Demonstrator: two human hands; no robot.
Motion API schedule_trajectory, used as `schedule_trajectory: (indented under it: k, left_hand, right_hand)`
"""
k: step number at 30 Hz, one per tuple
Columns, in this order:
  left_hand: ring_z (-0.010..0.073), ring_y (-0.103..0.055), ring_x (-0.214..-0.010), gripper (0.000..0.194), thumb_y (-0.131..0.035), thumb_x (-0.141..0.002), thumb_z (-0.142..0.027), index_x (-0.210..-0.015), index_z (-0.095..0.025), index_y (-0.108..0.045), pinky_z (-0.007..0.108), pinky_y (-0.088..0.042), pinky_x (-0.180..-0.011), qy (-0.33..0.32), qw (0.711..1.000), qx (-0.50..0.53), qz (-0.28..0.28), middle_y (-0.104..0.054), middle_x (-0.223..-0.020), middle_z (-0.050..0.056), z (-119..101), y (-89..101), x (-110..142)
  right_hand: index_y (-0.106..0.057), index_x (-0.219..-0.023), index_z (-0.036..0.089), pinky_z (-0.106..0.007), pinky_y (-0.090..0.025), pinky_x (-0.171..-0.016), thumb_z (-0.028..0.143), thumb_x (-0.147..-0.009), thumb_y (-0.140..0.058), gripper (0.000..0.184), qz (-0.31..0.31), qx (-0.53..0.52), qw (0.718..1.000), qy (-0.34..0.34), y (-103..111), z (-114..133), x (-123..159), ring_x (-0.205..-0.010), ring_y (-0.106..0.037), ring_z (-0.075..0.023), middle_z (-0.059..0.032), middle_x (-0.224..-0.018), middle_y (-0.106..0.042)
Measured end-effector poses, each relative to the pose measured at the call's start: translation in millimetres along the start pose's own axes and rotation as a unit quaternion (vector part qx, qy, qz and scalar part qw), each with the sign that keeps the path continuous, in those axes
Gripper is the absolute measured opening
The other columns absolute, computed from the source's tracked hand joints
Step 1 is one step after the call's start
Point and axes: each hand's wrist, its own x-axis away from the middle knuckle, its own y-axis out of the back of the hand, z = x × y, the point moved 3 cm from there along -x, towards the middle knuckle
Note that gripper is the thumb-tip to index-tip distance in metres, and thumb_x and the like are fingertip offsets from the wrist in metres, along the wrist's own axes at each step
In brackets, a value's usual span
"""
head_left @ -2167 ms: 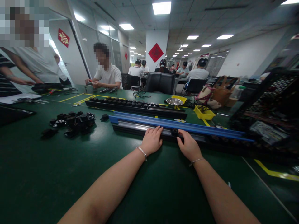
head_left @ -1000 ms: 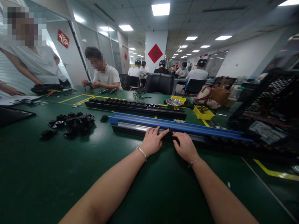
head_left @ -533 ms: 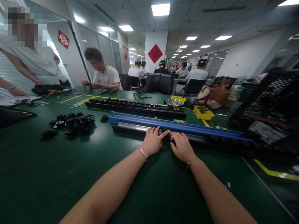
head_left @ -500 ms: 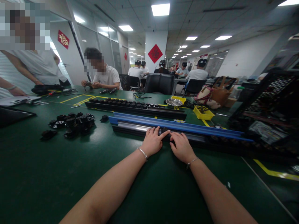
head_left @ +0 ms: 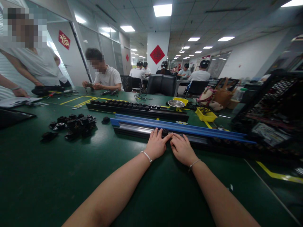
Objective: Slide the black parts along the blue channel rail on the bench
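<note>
A long black rail with a silvery inner channel lies across the table in front of me. A small black part sits in it, partly hidden by my fingers. My left hand rests over the rail, with the part between its index finger and thumb. Close beside it, my right hand has its fingers stretched onto the rail just right of the part, its index fingertip by the left thumb tip. A blue rail runs along the far side of the black one.
A pile of black parts lies to the left, with a single black part nearby. Behind stands another black rail filled with parts. A metal bowl, a yellow tray and a dark rack stand to the right.
My left hand has shifted slightly to the right. My right hand has moved a little left, its fingers more bent, and more of the small black part shows.
</note>
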Motion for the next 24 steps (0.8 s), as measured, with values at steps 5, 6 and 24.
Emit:
schedule_trajectory:
  k: [5,6,24]
  left_hand:
    - [0.0339,-0.026,-0.133,0.060,-0.052,-0.081,-0.029,-0.138,-0.031,-0.034,0.051,-0.026,-0.104,0.023,1.000,-0.007,-0.011,-0.037,-0.142,0.011,-1,-1.5,0]
    - [0.0342,-0.026,-0.133,0.059,-0.052,-0.081,-0.029,-0.137,-0.030,-0.035,0.051,-0.026,-0.104,0.025,1.000,-0.007,-0.012,-0.037,-0.142,0.011,-1,-1.6,0]
    - [0.0353,-0.029,-0.131,0.058,-0.056,-0.078,-0.040,-0.133,-0.035,-0.040,0.048,-0.024,-0.104,0.079,0.996,-0.028,-0.014,-0.037,-0.142,0.009,3,2.4,1]
  right_hand:
    - [-0.052,-0.082,0.023,-0.057,-0.023,-0.104,0.017,-0.076,-0.045,0.011,-0.011,0.001,1.000,-0.012,0,-3,0,-0.126,-0.040,-0.0256,-0.0047,-0.127,-0.056]
    - [-0.053,-0.083,0.023,-0.057,-0.024,-0.104,0.018,-0.076,-0.045,0.011,-0.024,0.007,0.999,-0.023,0,-4,0,-0.126,-0.040,-0.0266,-0.0057,-0.128,-0.056]
    - [-0.059,-0.111,0.023,-0.055,-0.027,-0.102,0.027,-0.083,-0.045,0.031,-0.017,0.109,0.988,-0.106,-2,-19,3,-0.127,-0.037,-0.0299,-0.0066,-0.136,-0.048]
